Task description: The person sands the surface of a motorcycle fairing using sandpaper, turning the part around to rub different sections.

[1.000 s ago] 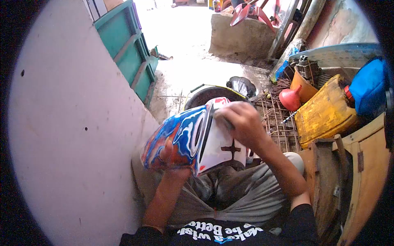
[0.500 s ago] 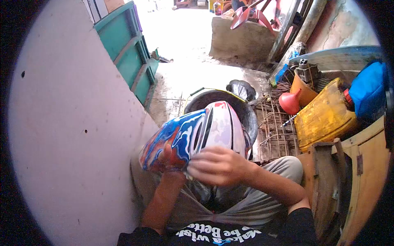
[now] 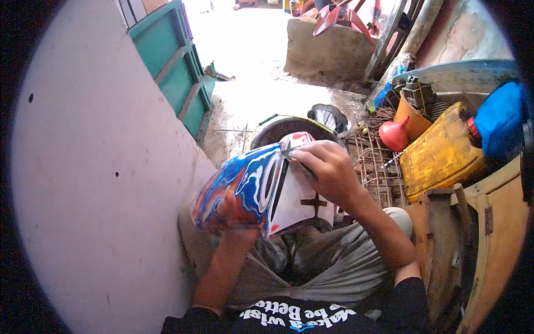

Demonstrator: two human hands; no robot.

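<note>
A rounded, helmet-like shell (image 3: 245, 183) rests over my lap, its left part swirled in blue, red and white. The right part is white, with a dark cross-shaped mark and a dark line along the seam. My left hand (image 3: 231, 214) grips the swirled side from below; its thumb shows and the other fingers are mostly hidden. At the upper end of the seam, my right hand (image 3: 322, 161) has its fingers pinched together against the shell. A small dark, thin piece shows at the fingertips, too small to name. Behind the shell stands a black bucket (image 3: 289, 128).
A pale wall (image 3: 100, 195) rises close on my left, beside a green panel (image 3: 172, 72). To the right are a wire grid (image 3: 378, 172), a red funnel (image 3: 394, 135), a yellow jerrycan (image 3: 439, 156) and wooden boards (image 3: 495, 222). A concrete block (image 3: 328, 53) lies ahead.
My right hand has moved up and to the right, from the seam's lower end to its upper end. The shell has turned slightly, showing the cross-shaped mark. My left hand keeps its grip.
</note>
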